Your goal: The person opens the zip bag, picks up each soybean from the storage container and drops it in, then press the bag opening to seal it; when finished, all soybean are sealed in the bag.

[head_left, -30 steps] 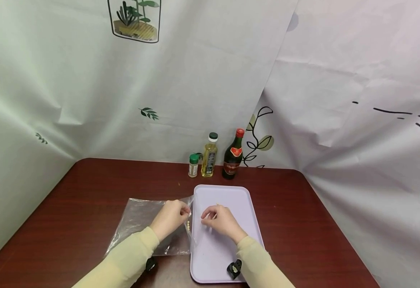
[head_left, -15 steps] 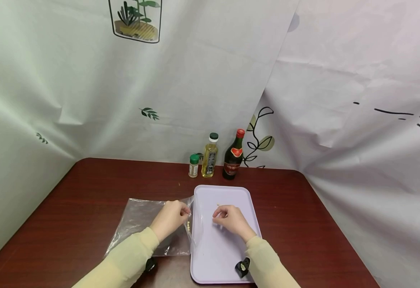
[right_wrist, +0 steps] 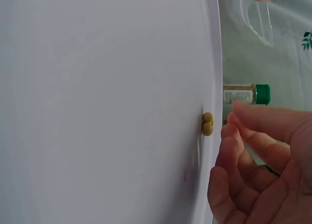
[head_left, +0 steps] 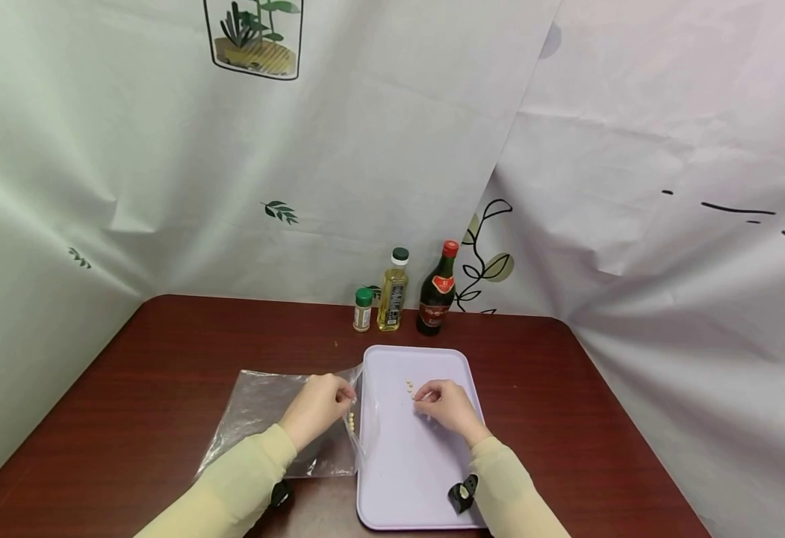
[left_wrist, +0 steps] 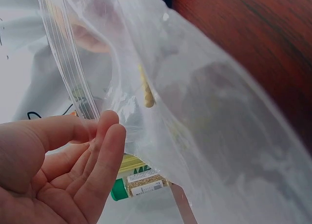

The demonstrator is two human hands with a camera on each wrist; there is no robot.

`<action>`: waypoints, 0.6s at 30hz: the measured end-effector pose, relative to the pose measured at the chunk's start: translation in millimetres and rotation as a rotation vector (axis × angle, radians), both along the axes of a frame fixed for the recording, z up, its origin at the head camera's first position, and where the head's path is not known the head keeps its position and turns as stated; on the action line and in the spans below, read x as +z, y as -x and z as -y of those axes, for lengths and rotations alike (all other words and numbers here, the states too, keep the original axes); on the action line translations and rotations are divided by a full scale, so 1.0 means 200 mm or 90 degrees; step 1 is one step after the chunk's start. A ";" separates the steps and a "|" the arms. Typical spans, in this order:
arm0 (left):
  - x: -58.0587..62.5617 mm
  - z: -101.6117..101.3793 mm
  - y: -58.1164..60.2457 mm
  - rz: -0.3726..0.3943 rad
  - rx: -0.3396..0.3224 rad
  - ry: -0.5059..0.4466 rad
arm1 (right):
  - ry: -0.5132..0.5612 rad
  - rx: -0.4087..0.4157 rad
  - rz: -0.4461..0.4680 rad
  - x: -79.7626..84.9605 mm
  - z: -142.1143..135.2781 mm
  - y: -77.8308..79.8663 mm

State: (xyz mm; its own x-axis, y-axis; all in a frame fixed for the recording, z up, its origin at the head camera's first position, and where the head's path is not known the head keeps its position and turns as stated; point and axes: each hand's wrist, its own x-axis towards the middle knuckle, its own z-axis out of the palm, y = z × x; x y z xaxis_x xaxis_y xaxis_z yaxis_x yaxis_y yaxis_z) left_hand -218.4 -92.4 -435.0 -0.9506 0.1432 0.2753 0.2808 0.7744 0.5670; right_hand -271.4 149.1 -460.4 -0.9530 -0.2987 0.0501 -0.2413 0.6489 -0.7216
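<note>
My left hand [head_left: 320,407] pinches the top edge of a clear zip-lock bag [left_wrist: 214,102] between thumb and fingertips, holding it raised beside the tray. Through the plastic, a short row of yellow beans [left_wrist: 147,93] shows inside the bag. Over the lilac tray [head_left: 399,463], my right hand [head_left: 449,407] hovers with loosely bent fingers, thumb close to index finger, and nothing visible between them. Several beans [head_left: 409,387] lie on the tray just left of those fingertips; the right wrist view shows two of them [right_wrist: 207,124] close together.
Behind the tray stand a green-capped spice jar [head_left: 362,310], an oil bottle [head_left: 392,295] and a dark red-capped bottle [head_left: 437,291]. The flat part of the bag spreads over the brown table [head_left: 130,388] on the left. A patterned cloth [head_left: 365,149] hangs behind.
My right hand has moved to the right over the tray, away from the bag, uncovering more of the beans there. My left hand keeps its hold on the bag's edge.
</note>
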 end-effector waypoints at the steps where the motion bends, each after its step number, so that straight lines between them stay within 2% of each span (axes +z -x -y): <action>1: 0.00 0.00 0.00 0.001 0.000 0.000 | -0.001 -0.007 0.004 0.00 0.00 0.00; 10: 0.01 0.01 0.00 0.007 -0.004 -0.006 | -0.043 -0.057 0.036 0.00 -0.01 0.00; 18: 0.01 0.00 -0.01 0.008 -0.005 -0.008 | -0.056 -0.047 0.044 0.01 -0.01 0.00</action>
State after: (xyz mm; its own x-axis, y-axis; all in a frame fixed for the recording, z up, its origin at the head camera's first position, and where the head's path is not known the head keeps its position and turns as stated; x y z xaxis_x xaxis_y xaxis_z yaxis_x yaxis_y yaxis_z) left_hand -217.2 -92.9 -432.1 -0.9528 0.1478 0.2654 0.2803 0.7644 0.5806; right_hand -270.7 151.9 -459.3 -0.9730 -0.2275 -0.0400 -0.1416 0.7244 -0.6747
